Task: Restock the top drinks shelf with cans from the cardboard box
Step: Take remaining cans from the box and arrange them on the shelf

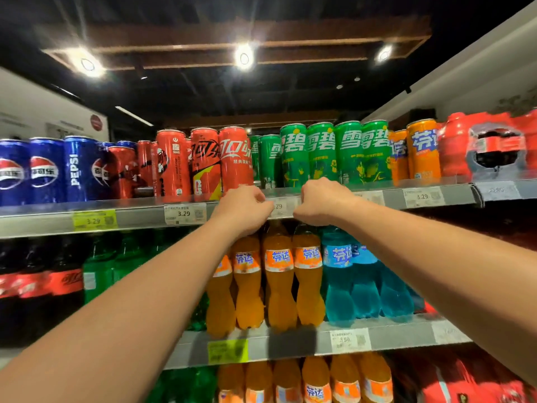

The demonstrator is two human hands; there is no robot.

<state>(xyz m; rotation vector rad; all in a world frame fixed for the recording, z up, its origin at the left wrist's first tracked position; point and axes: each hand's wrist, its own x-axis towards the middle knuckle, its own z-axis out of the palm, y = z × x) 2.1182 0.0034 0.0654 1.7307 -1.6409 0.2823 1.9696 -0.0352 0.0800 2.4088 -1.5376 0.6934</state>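
Observation:
The top shelf (139, 212) carries rows of slim cans: blue Pepsi cans (46, 170) at left, red cola cans (203, 162) in the middle, green Sprite cans (321, 154) and orange Fanta cans (422, 149) to the right. My left hand (242, 209) and my right hand (321, 200) are both at the shelf's front rail, below the gap between the red and green cans. Their fingers curl around the rail on either side of a price label (278, 207). Neither hand holds a can. The cardboard box is out of view.
A red shrink-wrapped multipack (491, 146) stands at the top shelf's right end. The shelf below holds orange bottles (279, 274), blue bottles (351, 271), green bottles (98, 271) and dark cola bottles (35, 283). More orange bottles (316, 382) fill the lowest shelf.

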